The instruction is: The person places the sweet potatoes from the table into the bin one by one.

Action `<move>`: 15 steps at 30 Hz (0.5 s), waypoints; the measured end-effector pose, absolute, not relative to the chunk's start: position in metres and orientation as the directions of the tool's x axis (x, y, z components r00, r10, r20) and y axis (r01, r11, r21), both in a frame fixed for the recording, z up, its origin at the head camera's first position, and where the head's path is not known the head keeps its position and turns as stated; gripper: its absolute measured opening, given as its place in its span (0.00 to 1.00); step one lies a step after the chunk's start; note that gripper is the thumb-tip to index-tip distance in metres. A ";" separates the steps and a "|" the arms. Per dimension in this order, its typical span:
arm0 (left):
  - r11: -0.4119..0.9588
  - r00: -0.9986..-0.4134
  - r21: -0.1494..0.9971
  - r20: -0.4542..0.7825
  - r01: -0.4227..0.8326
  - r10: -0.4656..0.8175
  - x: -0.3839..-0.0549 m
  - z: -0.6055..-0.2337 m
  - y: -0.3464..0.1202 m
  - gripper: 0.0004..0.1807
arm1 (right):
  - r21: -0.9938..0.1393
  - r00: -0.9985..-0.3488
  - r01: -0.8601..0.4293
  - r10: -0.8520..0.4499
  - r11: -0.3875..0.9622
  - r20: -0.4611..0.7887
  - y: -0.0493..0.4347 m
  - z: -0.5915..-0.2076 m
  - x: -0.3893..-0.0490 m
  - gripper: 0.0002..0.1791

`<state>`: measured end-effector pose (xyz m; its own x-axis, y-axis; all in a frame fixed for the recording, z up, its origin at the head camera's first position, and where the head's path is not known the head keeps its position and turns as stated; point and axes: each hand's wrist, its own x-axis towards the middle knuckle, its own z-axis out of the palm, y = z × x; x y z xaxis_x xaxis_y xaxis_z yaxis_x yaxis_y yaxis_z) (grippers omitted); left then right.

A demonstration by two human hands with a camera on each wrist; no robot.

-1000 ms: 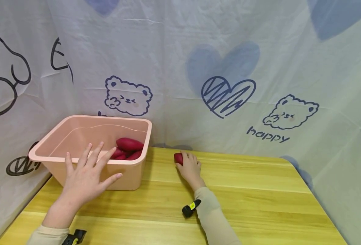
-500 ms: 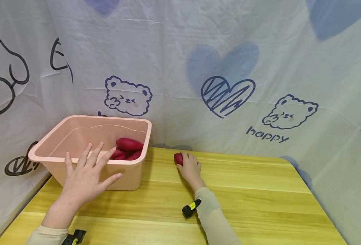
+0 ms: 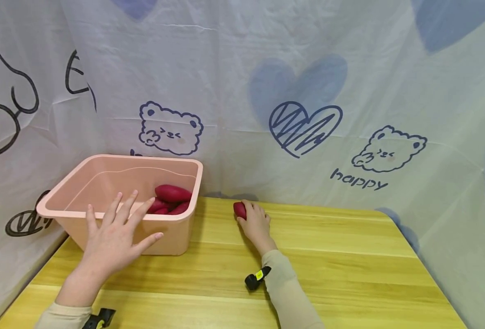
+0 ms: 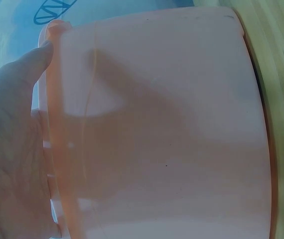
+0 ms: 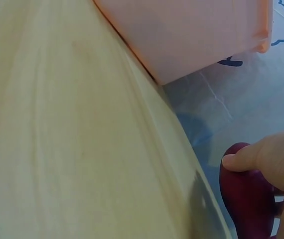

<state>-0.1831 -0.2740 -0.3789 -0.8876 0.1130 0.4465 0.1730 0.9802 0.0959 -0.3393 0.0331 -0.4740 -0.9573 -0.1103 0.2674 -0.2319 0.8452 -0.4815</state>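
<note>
My right hand (image 3: 255,224) grips a dark red sweet potato (image 5: 246,199) at the table's back edge, thumb on its near side. Only the left end of that sweet potato shows in the head view; the fingers hide the rest. On the left, my left hand (image 3: 113,240) is spread flat with fingers apart, lying over the near rim of a pink plastic bin (image 3: 169,235). In the left wrist view the thumb (image 4: 42,57) lies along this rim. Inside the bin, several more sweet potatoes (image 3: 172,193) are heaped in the right end.
The bin stands on the left of a yellow wooden table (image 3: 349,269), near the back. A pale curtain (image 3: 234,91) with bear and heart drawings hangs right behind the table and along both sides. Each wrist wears a black strap.
My right hand has risen very slightly with the sweet potato, whose visible end is now tilted a little more. My left hand and the bin have stayed in place.
</note>
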 end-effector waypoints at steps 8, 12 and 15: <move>0.980 -0.890 0.097 0.442 0.172 0.112 -0.183 -0.377 -0.274 0.43 | -0.492 -0.943 -0.261 -0.111 0.831 0.314 0.034 -0.466 -0.337 0.29; 0.981 -0.893 0.098 0.436 0.167 0.109 -0.183 -0.377 -0.273 0.44 | -0.498 -0.935 -0.277 -0.111 0.822 0.337 0.034 -0.464 -0.337 0.29; 0.982 -0.895 0.096 0.433 0.164 0.107 -0.183 -0.377 -0.273 0.44 | -0.504 -0.930 -0.282 -0.105 0.816 0.351 0.034 -0.462 -0.337 0.29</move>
<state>-0.1828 -0.2732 -0.3768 -0.8949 0.1067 0.4334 0.1636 0.9818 0.0961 -0.3366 0.0342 -0.4621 -0.9303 -0.1047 0.3515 -0.2824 0.8160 -0.5044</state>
